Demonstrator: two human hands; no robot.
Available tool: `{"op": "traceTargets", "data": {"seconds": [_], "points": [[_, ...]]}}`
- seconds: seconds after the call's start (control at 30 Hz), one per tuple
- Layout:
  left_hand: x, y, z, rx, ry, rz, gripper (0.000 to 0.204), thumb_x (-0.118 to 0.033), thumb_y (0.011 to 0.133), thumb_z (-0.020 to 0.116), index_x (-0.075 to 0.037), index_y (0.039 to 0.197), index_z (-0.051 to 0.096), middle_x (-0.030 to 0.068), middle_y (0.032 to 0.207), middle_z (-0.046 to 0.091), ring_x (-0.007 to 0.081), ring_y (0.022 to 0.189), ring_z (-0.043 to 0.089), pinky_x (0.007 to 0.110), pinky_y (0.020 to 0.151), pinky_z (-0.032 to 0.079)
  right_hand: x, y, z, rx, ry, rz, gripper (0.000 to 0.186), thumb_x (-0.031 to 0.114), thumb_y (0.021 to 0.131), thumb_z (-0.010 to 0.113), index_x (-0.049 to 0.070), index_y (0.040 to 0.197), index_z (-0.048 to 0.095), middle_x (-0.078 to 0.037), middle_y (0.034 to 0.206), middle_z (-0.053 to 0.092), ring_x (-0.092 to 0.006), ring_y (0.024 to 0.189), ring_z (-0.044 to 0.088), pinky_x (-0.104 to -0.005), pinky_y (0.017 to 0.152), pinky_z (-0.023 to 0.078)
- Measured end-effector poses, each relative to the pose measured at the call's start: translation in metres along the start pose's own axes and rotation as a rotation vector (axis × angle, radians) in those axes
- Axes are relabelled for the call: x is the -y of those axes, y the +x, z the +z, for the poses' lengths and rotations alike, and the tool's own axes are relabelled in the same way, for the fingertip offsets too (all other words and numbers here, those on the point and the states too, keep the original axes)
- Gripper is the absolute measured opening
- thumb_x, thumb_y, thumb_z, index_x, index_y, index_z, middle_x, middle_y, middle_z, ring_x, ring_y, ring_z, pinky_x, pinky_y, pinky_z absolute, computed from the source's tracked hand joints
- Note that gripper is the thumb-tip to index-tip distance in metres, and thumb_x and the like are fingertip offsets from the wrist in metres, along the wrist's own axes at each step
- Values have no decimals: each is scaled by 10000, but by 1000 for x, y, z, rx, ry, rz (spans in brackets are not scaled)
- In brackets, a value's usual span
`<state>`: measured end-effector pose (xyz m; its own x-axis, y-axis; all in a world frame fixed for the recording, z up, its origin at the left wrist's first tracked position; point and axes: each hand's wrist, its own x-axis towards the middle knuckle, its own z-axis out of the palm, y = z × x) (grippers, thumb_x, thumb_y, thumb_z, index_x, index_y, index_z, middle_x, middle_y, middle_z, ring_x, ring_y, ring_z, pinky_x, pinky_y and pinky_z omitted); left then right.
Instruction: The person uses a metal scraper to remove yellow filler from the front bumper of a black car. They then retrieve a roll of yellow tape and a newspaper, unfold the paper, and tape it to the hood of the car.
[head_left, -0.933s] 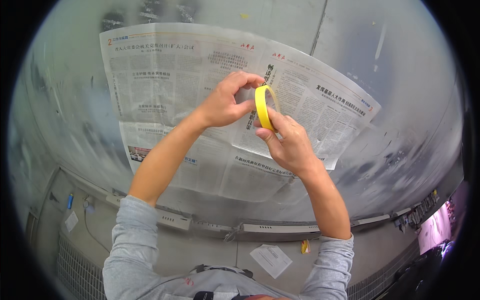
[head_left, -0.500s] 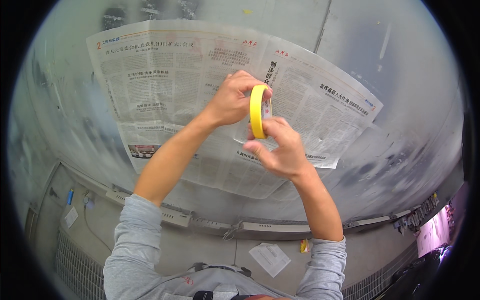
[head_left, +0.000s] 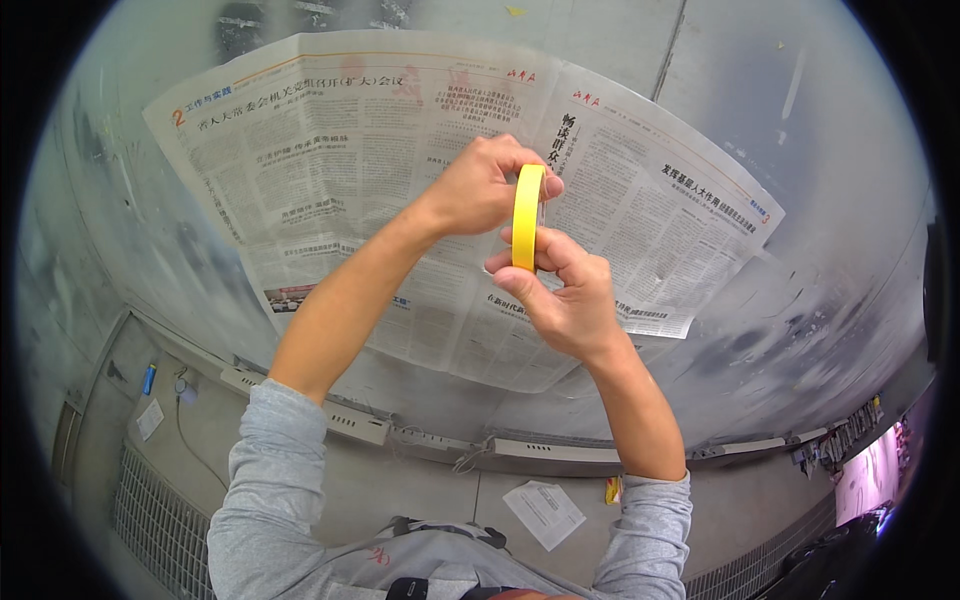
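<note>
A roll of yellow tape is held upright, edge-on, between both hands in front of a spread newspaper. My left hand closes its fingers and thumb at the top of the roll. My right hand grips the lower part, with its thumb and fingers around the roll. Whether a tape end is lifted is too small to tell. Behind the hands, the newspaper lies against a large grey, smudged surface. My forearms hide part of the sheet.
White slotted rails run along the foot of the grey surface. A white paper sheet and a small yellow packet lie on the floor. Floor gratings are at both lower sides. A blue cylindrical object is at the left.
The tape roll has shifted slightly right and up with both hands, and turned more edge-on. The newspaper's left part appears farther left and higher in view.
</note>
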<state>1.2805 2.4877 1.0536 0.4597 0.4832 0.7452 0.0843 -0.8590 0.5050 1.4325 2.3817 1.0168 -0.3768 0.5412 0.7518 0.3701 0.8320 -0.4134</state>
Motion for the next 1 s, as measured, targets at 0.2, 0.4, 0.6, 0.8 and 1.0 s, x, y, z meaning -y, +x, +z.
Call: {"op": "traceTargets", "data": {"seconds": [0.2, 0.4, 0.6, 0.8, 1.0], "points": [[2, 6, -9, 103, -178, -114, 303, -383, 885, 753, -81, 904, 752, 54, 932, 641, 165, 842, 598, 320, 731, 499, -4, 3, 7, -86, 119, 42, 237, 30, 837, 742, 26, 1059, 658, -70, 935, 729, -219, 856, 677, -330, 763, 544], [1, 7, -8, 108, 24, -24, 246, -296, 906, 731, -72, 1007, 734, 43, 983, 659, 148, 926, 603, 317, 794, 500, -8, 3, 3, -117, -110, -128, 222, 30, 852, 740, -5, 1056, 660, -97, 915, 731, -192, 811, 699, -307, 763, 561], [-1, 4, -14, 117, -331, -75, 178, -116, 911, 677, -21, 1055, 718, 57, 1071, 669, 154, 1047, 602, 310, 927, 493, -20, 9, -20, -284, -409, -128, 233, 63, 836, 729, 17, 1043, 631, -127, 778, 660, -307, 695, 645, -388, 622, 496], [-5, 4, -11, 110, -165, -106, 144, -157, 892, 729, -36, 968, 715, 15, 986, 651, 106, 927, 587, 262, 817, 479, -25, 15, -39, -170, -638, -190, 234, 83, 840, 716, 19, 1045, 625, -126, 756, 668, -317, 681, 646, -404, 601, 485], [-1, 0, -7, 29, -217, -115, 140, -160, 895, 738, -51, 870, 653, -16, 920, 629, 66, 844, 554, 246, 764, 467, -24, 20, -40, -173, -748, -127, 197, 114, 861, 713, 22, 1011, 625, -139, 693, 656, -340, 642, 647, -429, 591, 494]]}}
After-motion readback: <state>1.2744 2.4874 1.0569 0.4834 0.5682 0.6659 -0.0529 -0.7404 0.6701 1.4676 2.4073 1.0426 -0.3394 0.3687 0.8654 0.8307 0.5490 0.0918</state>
